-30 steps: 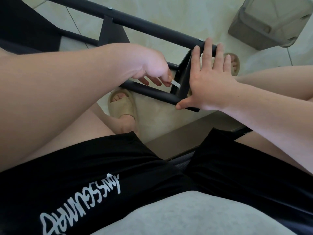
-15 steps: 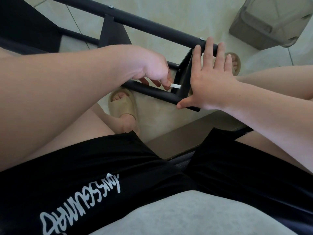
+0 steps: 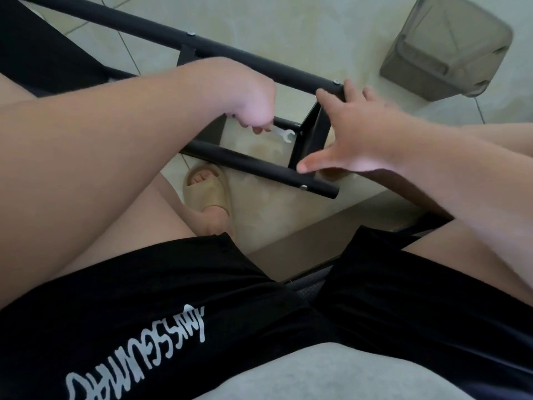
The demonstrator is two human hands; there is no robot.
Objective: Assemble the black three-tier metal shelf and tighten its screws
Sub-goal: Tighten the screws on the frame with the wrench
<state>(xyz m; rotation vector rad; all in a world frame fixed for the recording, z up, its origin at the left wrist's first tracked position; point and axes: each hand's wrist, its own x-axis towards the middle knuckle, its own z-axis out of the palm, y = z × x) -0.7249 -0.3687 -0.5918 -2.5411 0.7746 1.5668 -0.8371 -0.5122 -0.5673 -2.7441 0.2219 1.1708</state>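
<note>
Where the grey translucent bin [image 3: 444, 47] stands on the tiled floor [image 3: 288, 30] at upper right, its contents cannot be made out through the wall. The black shelf frame [image 3: 245, 160] lies tilted before your knees, well apart from the bin, with bare floor between them. Your left hand [image 3: 253, 108] reaches inside the frame, its fingers curled and pinching the handle of a small silver wrench [image 3: 284, 134]; the wrench's open end points at the inner face of the end panel [image 3: 310, 140]. Your right hand [image 3: 363, 134], somewhat blurred, has its fingers spread: fingertips rest on the upper tube's end beside a screw [image 3: 335, 81], and the thumb stretches toward the lower tube. The lower tube's end juts free past the panel. A tan slipper [image 3: 207, 189] sits on the floor beneath that tube.
</note>
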